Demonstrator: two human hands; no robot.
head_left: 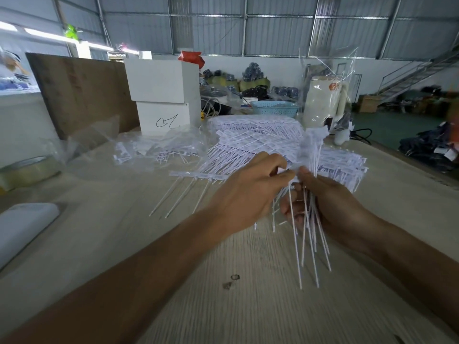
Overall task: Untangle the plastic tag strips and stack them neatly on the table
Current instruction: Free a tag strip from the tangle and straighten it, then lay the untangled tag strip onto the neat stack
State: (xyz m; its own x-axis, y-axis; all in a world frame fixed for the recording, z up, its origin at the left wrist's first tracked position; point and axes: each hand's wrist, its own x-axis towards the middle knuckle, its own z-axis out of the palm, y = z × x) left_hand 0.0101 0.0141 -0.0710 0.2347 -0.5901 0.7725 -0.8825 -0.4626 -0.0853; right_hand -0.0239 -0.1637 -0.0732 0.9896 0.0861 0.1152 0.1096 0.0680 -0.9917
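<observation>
The pale wooden table (pixel 104 244) fills the lower view. On it, at about one o'clock from centre, lies the big heap of plastic tag strips (pixel 260 140), white and layered, reaching back toward the far edge. At twelve o'clock behind the heap stand two stacked white boxes (pixel 161 95), the lower one bearing a black scribble, and a brown board (pixel 79 90) leans at ten o'clock. A blue basket (pixel 274 108) sits past the heap at one o'clock. Clear plastic bags (pixel 159 147) holding more strips lie at eleven o'clock. One flat row of strips (pixel 196 176) lies alone just left of the hands, tails pointing toward the viewer.

The right hand (pixel 332 204) grips a held bunch of strips (pixel 308 219) upright, heads up and blurred, thin tails hanging toward five o'clock above the table. The left hand (pixel 248 192) meets it, fingertips pinching at the top of that bunch; both hands are together.
</observation>
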